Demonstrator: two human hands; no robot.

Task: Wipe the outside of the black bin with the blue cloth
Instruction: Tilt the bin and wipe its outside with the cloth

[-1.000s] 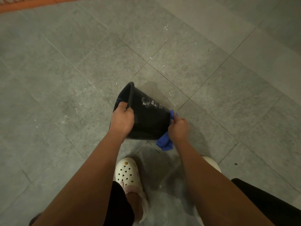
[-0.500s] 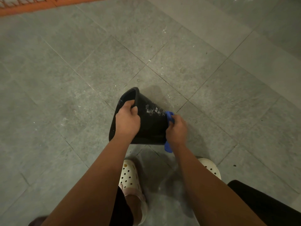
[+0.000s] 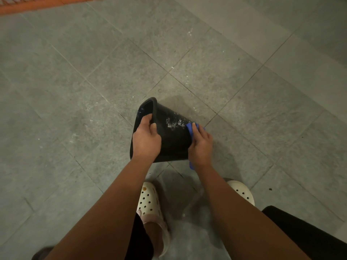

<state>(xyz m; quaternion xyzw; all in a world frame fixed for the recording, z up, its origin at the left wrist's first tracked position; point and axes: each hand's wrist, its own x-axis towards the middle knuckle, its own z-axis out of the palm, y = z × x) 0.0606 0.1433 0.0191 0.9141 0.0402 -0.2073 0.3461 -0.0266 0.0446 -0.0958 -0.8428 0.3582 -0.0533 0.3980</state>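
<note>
The black bin (image 3: 172, 137) is held tilted on its side above the grey floor, its open mouth to the left and its base to the right. White streaks mark its upper wall. My left hand (image 3: 146, 139) grips the rim, fingers inside the mouth and thumb on the outer wall. My right hand (image 3: 200, 145) holds the blue cloth (image 3: 190, 128) against the bin's base end. Most of the cloth is hidden under that hand; a small corner shows below the wrist.
Grey floor tiles (image 3: 93, 91) spread all around. My two cream perforated clogs (image 3: 150, 201) stand just below the bin. An orange strip (image 3: 37, 5) runs along the top left edge. A dark shape (image 3: 309, 237) fills the bottom right corner.
My right hand has slid the cloth up along the bin's base end, so less cloth hangs below. My left hand shifted its hold on the rim, thumb now on the outer wall.
</note>
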